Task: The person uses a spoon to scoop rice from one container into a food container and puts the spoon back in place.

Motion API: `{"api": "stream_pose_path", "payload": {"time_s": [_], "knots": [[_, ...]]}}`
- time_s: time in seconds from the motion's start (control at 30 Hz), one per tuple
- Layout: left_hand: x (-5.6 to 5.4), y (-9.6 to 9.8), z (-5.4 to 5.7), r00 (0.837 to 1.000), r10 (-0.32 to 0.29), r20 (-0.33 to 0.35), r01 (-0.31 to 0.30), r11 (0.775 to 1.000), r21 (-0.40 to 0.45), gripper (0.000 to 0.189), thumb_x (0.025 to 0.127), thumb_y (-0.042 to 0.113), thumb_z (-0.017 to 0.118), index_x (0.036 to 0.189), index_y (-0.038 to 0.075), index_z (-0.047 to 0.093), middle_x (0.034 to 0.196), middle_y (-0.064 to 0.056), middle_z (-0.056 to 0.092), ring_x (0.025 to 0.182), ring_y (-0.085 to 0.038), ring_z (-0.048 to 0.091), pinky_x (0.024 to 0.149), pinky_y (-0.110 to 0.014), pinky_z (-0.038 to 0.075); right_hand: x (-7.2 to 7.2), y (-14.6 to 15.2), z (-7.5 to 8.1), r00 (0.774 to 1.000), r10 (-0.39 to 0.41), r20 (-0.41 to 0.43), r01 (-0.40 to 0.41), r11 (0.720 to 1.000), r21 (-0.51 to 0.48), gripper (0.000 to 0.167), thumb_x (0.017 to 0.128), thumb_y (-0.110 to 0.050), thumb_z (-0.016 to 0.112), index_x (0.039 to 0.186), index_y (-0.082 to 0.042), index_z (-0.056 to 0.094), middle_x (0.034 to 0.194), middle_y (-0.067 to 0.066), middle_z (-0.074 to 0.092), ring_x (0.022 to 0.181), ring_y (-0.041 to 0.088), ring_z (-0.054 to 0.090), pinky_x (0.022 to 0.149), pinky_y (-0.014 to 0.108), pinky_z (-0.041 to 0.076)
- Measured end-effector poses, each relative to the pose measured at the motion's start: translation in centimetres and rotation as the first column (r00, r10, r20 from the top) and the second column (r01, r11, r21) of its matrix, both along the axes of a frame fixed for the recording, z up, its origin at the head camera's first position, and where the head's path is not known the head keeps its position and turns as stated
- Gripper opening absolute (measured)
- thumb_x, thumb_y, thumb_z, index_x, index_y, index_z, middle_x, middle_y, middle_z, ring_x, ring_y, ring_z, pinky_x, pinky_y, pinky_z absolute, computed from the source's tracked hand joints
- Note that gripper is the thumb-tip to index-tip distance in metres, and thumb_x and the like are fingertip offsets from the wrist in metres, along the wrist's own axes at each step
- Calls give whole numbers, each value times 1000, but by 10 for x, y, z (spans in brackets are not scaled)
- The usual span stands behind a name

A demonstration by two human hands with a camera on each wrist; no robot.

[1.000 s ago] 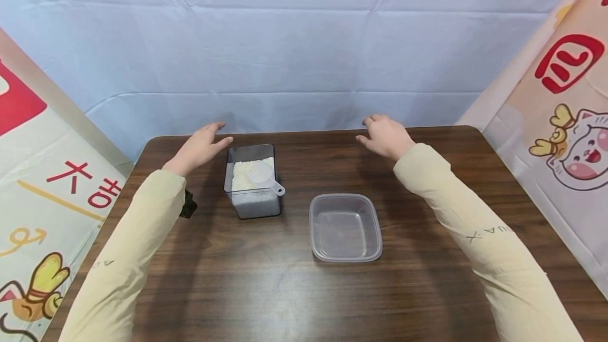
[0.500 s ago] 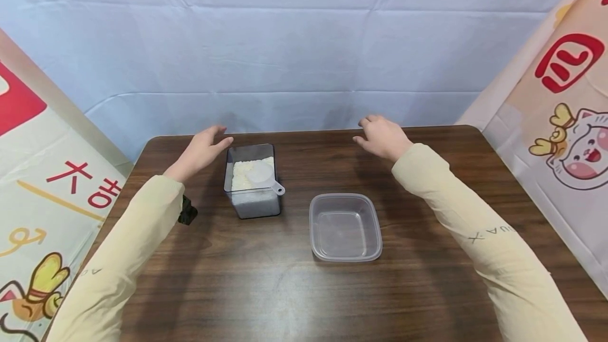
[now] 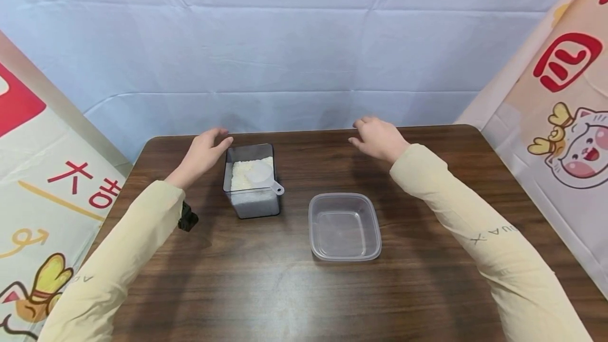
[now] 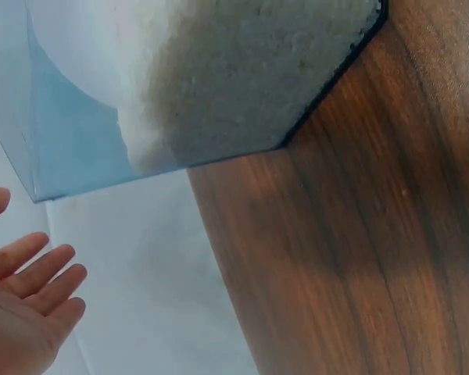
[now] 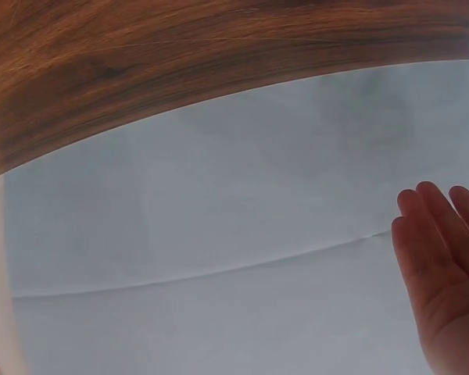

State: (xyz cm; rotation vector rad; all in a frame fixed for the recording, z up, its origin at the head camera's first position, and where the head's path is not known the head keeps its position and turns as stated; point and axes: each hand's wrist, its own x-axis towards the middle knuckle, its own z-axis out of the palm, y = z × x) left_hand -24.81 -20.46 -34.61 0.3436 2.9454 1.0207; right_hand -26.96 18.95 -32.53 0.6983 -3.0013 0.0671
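Note:
My left hand (image 3: pixel 203 153) hovers at the far left of the table with relaxed fingers, beside a smoky clear bin (image 3: pixel 256 206) of white rice (image 3: pixel 241 173). In the left wrist view the palm and spread fingers (image 4: pixel 47 281) show near the bin's corner, holding nothing. A translucent scoop (image 3: pixel 261 173) lies on the rice, its handle over the bin's front rim. My right hand (image 3: pixel 380 139) is held over the far right part of the table, fingers loosely bent and holding nothing. Nearer to me, between the two arms, stands a clear plastic tub (image 3: pixel 344 254) without contents.
The dark brown wooden table (image 3: pixel 237 289) ends at a pale cloth backdrop (image 3: pixel 285 57). Printed panels with cartoon figures flank both sides. A black device (image 3: pixel 188 217) sits at my left wrist.
My left hand and forearm have drawn slightly back toward me. The right hand has drifted a little to the left. The bin, scoop and tub stay where they were.

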Motion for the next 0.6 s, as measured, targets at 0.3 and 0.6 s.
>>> {"api": "stream_pose_path", "payload": {"time_s": [0.3,0.6], "knots": [[8,4,-4,998,29,-59,-28,999,15,47,97,34,39,128,0,46,131,-20,45,124,-35,36,96,-50,31,2,-5,0,1000,25,-18,-25,1000,1,40,88,-30,56,109,4,55,104,17,58,99,34,53,82,47,43],[19,10,-8,994,62,-94,-56,996,65,45,97,32,41,128,0,47,131,-18,46,125,-32,36,96,-49,32,6,-7,0,998,43,-37,-43,999,-5,36,88,-29,56,105,3,56,100,16,58,96,33,55,78,48,45]]}}
